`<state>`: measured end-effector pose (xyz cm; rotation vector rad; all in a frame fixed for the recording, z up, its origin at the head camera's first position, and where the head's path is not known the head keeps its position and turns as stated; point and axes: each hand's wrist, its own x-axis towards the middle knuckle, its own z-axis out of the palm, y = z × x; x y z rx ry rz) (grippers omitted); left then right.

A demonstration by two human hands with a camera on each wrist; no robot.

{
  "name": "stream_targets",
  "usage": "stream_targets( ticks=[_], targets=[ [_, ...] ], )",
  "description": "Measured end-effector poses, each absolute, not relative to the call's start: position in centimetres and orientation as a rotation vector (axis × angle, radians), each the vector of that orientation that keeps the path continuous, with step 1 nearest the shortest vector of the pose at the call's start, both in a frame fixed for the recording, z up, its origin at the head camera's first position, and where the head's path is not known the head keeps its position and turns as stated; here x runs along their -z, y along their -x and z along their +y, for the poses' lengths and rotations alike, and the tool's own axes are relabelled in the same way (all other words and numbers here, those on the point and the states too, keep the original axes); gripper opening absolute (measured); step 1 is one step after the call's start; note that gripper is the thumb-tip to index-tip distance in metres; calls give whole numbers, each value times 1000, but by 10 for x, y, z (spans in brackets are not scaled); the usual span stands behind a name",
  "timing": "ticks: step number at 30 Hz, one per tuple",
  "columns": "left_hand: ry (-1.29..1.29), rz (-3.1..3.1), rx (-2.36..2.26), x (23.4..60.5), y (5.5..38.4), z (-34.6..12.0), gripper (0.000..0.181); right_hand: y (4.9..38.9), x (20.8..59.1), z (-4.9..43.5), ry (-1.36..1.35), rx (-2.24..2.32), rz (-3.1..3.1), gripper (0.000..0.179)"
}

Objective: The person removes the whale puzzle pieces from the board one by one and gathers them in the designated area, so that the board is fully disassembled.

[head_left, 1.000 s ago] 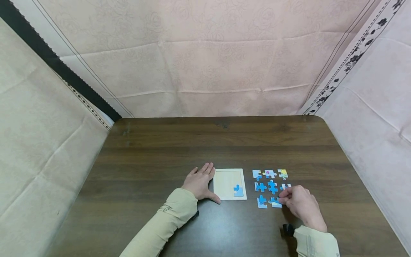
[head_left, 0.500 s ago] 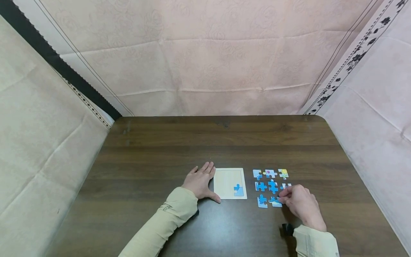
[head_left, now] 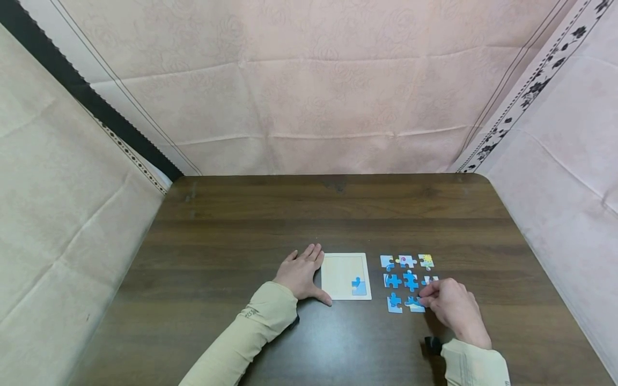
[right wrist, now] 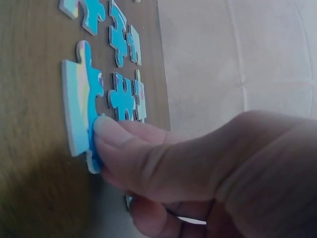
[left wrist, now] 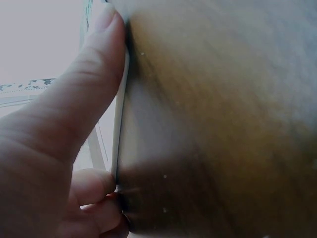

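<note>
My left hand [head_left: 302,273] lies with fingers spread along the left side of a square cream puzzle tray [head_left: 335,276]; its thumb and fingertips touch the tray's edge [left wrist: 120,119] in the left wrist view. One blue puzzle piece [head_left: 359,287] sits in the tray's lower right corner. My right hand [head_left: 454,308] pinches a blue, white and yellow puzzle piece [right wrist: 79,104] between thumb and index finger. In the head view this puzzle piece [head_left: 413,304] is at the bottom right of the loose group. The fingers partly hide its right end.
Several loose puzzle pieces lie in rows right of the tray, among them a yellow one [head_left: 426,261] and a blue one [head_left: 410,280]. All rest on a brown wooden table [head_left: 251,214]. Pale cloth [head_left: 314,107] hangs behind and at both sides.
</note>
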<state>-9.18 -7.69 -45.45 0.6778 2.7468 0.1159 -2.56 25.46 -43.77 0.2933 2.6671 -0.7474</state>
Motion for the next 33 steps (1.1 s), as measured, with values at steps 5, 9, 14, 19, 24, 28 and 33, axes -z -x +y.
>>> stream_targets(
  ticks=[5,9,14,19,24,28,33],
  targets=[
    [-670,2746,-119,455,92,-77,124,25,438,255,-315,756,2652,3],
    [-674,2748,-130,455,92,-77,124,26,436,253,-310,779,2673,4],
    [-668,2752,-136,456,92,-78,125,32,436,227,-221,854,2791,16],
    [-676,2746,-147,456,91,-77,124,40,443,188,57,851,2979,23],
    [-670,2741,-147,456,91,-77,124,44,451,155,194,793,2987,27],
    [-668,2736,-156,457,92,-77,123,45,455,142,210,734,2962,30],
    [-662,2738,-160,457,92,-77,124,45,457,137,219,665,2985,28]
  ],
)
